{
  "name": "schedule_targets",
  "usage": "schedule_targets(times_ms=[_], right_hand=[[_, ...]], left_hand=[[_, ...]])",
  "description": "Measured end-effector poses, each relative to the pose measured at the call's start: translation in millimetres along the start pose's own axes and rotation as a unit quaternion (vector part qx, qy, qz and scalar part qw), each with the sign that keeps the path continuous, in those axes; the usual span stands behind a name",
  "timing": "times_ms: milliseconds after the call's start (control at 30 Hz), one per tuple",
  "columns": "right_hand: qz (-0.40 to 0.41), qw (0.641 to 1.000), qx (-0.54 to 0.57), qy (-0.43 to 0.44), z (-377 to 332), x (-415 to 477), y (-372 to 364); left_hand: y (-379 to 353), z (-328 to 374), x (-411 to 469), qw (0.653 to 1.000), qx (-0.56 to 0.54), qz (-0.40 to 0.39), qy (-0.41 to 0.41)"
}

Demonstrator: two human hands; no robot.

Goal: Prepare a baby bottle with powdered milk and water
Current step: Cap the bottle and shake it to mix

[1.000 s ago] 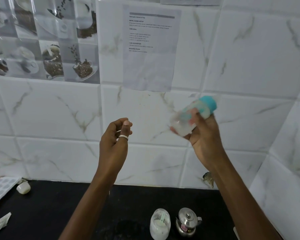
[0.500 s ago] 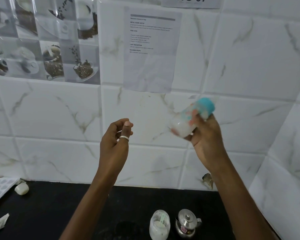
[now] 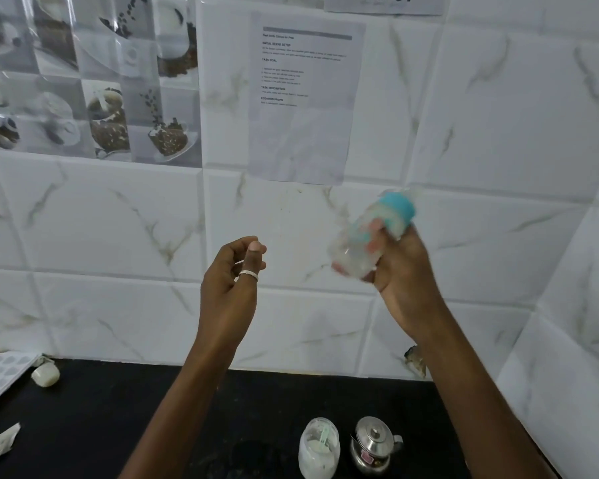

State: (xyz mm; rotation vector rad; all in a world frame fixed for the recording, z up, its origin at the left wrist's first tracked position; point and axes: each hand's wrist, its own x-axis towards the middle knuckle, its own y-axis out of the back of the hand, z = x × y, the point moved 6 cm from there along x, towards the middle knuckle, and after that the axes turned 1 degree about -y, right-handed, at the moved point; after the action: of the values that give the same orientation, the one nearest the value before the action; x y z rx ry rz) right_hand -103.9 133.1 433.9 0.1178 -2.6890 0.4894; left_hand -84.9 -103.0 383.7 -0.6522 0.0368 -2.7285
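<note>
My right hand (image 3: 400,267) grips a clear baby bottle (image 3: 367,236) with a blue collar, raised in front of the tiled wall and tilted, its top pointing up and right. The bottle is motion-blurred and holds milky white liquid. My left hand (image 3: 230,281) is raised beside it, empty, fingers loosely curled, a silver ring on one finger. Below on the black counter (image 3: 153,426) stands an open jar of white milk powder (image 3: 319,447) with a small scoop inside, and right of it a small steel lidded kettle (image 3: 374,444).
A white moulded tray (image 3: 0,375) lies at the counter's far left, with a small white cap-like object (image 3: 45,374) beside it and a crumpled scrap of paper (image 3: 2,442) nearer me. A printed sheet (image 3: 305,98) is stuck to the wall. The tiled wall turns a corner at right.
The bottle in my right hand has shifted slightly and stays blurred, as in shaking. My left hand has held its place. The view has tilted a little downward.
</note>
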Motion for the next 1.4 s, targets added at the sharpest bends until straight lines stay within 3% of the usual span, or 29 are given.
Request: schedule_targets(times_ms=[67,233,400,567,733,900,1067,1233,1400], right_hand=[[-0.025,0.999,-0.044,-0.014,4.3,-3.2,-1.1],[0.082,0.984,0.145,0.056,-18.3,4.4,24.2],[-0.006,0.999,-0.049,-0.009,3.2,-6.2,13.0],[0.099,0.983,0.144,0.053,-17.5,-2.3,33.0],[-0.006,1.0,-0.01,-0.009,1.0,-9.5,10.0],[0.084,0.982,0.16,0.062,-20.3,-2.2,24.6],[-0.032,0.998,-0.037,-0.036,6.2,-18.3,-4.3],[0.07,0.986,0.141,0.054,-17.7,-8.2,19.8],[0.005,0.998,0.057,0.016,-1.6,-12.9,7.5]], left_hand=[[-2.1,1.6,-1.1,1.0,0.001,-0.002,-0.001],[1.8,2.0,-0.8,1.0,0.005,0.006,-0.006],[-1.4,1.5,-3.9,1.0,0.0,-0.003,-0.005],[-1.0,5.4,-4.1,1.0,0.001,-0.004,-0.009],[-3.7,10.2,-1.9,1.0,-0.001,-0.006,-0.011],[2.0,10.3,-2.6,1.0,-0.001,-0.003,-0.014],[2.0,11.2,-3.3,1.0,-0.006,-0.002,-0.011],[6.9,9.8,-2.8,1.0,-0.001,0.005,-0.01],[4.5,8.7,-2.6,1.0,-0.002,0.001,-0.006]])
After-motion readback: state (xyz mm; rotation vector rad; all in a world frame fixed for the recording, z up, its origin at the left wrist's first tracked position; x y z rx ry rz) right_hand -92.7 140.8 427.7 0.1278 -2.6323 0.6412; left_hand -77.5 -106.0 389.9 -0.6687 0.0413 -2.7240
